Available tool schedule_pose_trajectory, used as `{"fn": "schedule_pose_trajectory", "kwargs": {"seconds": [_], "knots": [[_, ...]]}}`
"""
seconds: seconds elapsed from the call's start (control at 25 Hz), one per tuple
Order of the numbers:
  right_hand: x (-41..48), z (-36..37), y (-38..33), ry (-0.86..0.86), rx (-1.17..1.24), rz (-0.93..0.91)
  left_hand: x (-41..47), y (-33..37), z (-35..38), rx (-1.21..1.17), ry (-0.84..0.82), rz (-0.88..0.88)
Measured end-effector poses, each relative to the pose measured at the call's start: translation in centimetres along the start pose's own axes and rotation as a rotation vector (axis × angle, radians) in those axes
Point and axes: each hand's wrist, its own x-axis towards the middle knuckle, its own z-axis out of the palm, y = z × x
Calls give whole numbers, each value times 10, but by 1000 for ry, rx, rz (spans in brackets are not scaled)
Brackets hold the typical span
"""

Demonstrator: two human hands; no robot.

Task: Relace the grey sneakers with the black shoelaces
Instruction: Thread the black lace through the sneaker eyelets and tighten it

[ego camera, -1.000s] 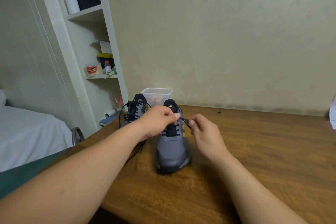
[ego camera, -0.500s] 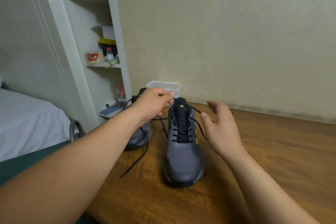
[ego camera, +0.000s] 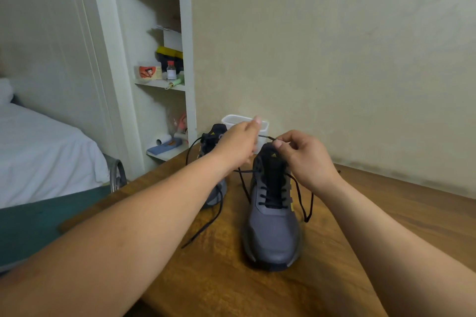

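**Grey sneaker [ego camera: 271,234]: lacing at upper eyelets**

Stands on table [ego camera: 386,213] just in front of plastic tub [ego camera: 233,121]. Judged past the lower crossings, working the top rows. Calls next for steering the tip into a free eyelet. Pinches black shoelace [ego camera: 268,138] near its tip with right hand [ego camera: 306,159], thumb against forefinger. Curls left hand [ego camera: 238,147] just before the tub; cannot tell whether holding anything.

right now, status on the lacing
Right hand pinches black lace end above front sneaker. Left hand alongside, grip hidden. Lower eyelets laced, ends loose. Plastic tub behind, no obstruction.
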Motion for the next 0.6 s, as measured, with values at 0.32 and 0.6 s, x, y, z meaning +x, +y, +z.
{"fn": "schedule_pose_trajectory", "kwargs": {"seconds": [0.32,0.6], "knots": [[7,18,12,-80,-133,86,-12,-38,3,-233,-130,-318],[14,22,18,-164,-221,21,-10,-65,-5,-421,-164,-324]]}}
